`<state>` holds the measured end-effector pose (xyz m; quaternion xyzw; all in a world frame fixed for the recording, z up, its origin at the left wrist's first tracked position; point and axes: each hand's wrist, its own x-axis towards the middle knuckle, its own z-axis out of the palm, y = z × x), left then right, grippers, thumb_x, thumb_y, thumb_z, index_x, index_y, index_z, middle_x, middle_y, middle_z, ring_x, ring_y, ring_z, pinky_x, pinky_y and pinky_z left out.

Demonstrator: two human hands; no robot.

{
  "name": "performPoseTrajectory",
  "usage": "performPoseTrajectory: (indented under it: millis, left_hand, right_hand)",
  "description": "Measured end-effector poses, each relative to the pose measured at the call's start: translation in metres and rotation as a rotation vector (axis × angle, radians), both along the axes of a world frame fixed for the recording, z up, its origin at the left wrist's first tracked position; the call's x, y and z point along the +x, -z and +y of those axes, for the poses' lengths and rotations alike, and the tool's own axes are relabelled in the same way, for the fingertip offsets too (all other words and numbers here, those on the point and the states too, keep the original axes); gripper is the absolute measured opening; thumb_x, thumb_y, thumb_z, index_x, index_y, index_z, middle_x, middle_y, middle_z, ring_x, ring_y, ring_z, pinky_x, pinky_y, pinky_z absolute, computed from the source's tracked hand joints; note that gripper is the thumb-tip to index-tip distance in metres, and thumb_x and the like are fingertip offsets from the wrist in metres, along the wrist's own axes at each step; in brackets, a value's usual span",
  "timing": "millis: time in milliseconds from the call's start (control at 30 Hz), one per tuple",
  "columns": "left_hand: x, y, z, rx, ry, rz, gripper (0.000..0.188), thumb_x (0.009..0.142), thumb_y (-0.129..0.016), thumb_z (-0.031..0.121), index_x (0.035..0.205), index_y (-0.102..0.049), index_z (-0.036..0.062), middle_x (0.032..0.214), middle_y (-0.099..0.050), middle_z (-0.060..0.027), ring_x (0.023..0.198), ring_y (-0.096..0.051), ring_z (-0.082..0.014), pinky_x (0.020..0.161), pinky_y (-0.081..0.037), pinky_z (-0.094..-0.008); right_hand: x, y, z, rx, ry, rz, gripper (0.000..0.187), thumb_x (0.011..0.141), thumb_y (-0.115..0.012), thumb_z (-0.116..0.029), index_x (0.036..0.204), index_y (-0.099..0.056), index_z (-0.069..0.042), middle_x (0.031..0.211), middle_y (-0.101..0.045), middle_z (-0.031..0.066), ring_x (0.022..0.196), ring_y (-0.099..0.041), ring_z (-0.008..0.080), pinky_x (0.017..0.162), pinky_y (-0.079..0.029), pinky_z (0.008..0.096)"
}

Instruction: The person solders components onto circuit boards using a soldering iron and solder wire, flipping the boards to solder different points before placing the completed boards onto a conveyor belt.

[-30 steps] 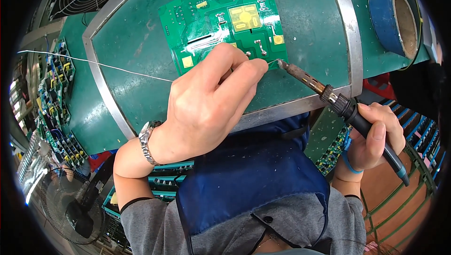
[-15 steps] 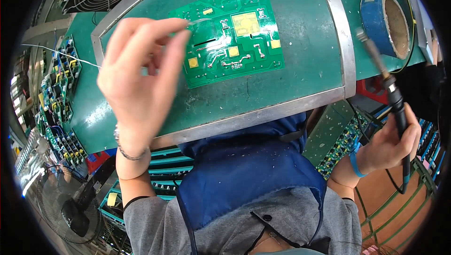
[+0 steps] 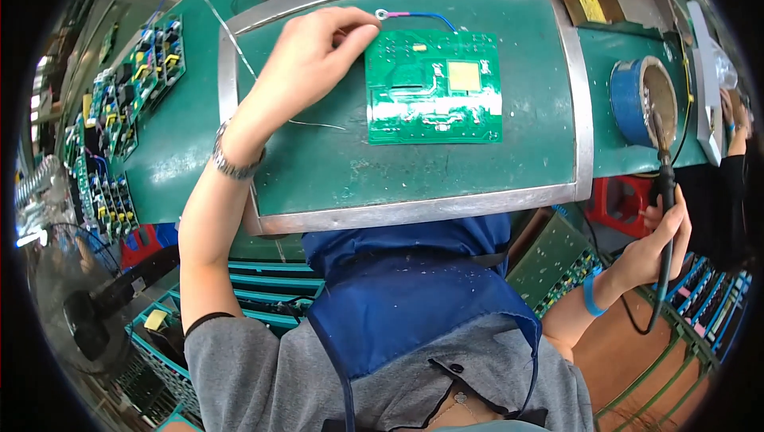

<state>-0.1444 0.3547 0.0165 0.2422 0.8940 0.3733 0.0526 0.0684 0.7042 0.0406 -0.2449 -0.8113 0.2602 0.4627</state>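
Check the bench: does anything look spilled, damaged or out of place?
The green bench looks scuffed and speckled below the board in the picture, marring its otherwise plain surface; nothing else stands out.

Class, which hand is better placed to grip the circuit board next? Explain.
Probably the left hand: it is by a corner of the board, while the right hand holds a soldering iron.

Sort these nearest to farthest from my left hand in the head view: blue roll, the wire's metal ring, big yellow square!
1. Metal ring: just right of your left hand.
2. Yellow square: farther right, on the green board.
3. Blue roll: far right, past the metal frame.
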Motion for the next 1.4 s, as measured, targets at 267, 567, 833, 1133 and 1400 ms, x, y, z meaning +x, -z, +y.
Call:
performPoseTrajectory:
  millis: [267, 567, 833, 1133, 1400]
  left_hand:
    - [0.001, -0.014, -0.024, 0.448, 0.014, -0.607, 0.022, 0.091, -0.067, 0.02, 0.095, -0.07, -0.0013, 0.078, -0.064, 0.0001, 0.069, -0.055, -0.005, 0.065, -0.048, -0.0199]
    - [0.013, -0.155, -0.141, 0.642, -0.168, -0.432, 0.03, 0.095, -0.06, 0.02, 0.112, -0.065, -0.0034, 0.089, -0.069, -0.0024, 0.074, -0.061, -0.0048, 0.067, -0.051, -0.0194]
    - [-0.122, -0.164, -0.118, 0.789, -0.51, -0.319, 0.022, 0.095, -0.057, 0.009, 0.111, -0.058, -0.0057, 0.106, -0.064, -0.01, 0.096, -0.063, -0.0148, 0.089, -0.052, -0.0251]
    - [-0.325, -0.039, -0.04, 0.818, -0.75, -0.43, 0.011, 0.086, -0.058, 0.001, 0.095, -0.059, -0.0043, 0.092, -0.063, -0.0124, 0.077, -0.065, -0.0216, 0.064, -0.06, -0.0341]
    - [-0.12, -0.164, -0.072, 0.521, 0.142, -0.209, 0.047, 0.09, -0.067, 0.027, 0.128, -0.056, 0.0014, 0.118, -0.062, -0.0061, 0.108, -0.058, -0.0151, 0.095, -0.048, -0.031]
  right_hand:
    - [-0.015, 0.022, -0.036, -0.359, -0.23, 0.136, 0.034, 0.098, -0.049, -0.02, 0.105, -0.064, 0.01, 0.079, -0.064, 0.0104, 0.057, -0.049, 0.0083, 0.051, -0.036, 0.0196]
    - [-0.04, 0.051, -0.072, -0.706, -0.37, 0.247, 0.037, 0.099, -0.047, -0.025, 0.106, -0.061, 0.008, 0.078, -0.061, 0.0099, 0.057, -0.047, 0.0082, 0.05, -0.036, 0.0185]
    - [-0.05, 0.057, -0.069, -0.867, -0.373, 0.352, 0.036, 0.1, -0.046, -0.026, 0.107, -0.059, 0.007, 0.088, -0.059, 0.0096, 0.063, -0.049, 0.0101, 0.057, -0.038, 0.0193]
    - [-0.043, 0.067, -0.066, -0.855, -0.442, 0.354, 0.034, 0.1, -0.044, -0.024, 0.106, -0.056, 0.007, 0.085, -0.054, 0.0069, 0.064, -0.045, 0.0076, 0.056, -0.036, 0.0187]
    - [-0.049, 0.069, -0.067, -0.73, -0.284, 0.293, 0.036, 0.101, -0.041, -0.023, 0.112, -0.056, 0.007, 0.091, -0.054, 0.0062, 0.072, -0.047, 0.0074, 0.062, -0.039, 0.0178]
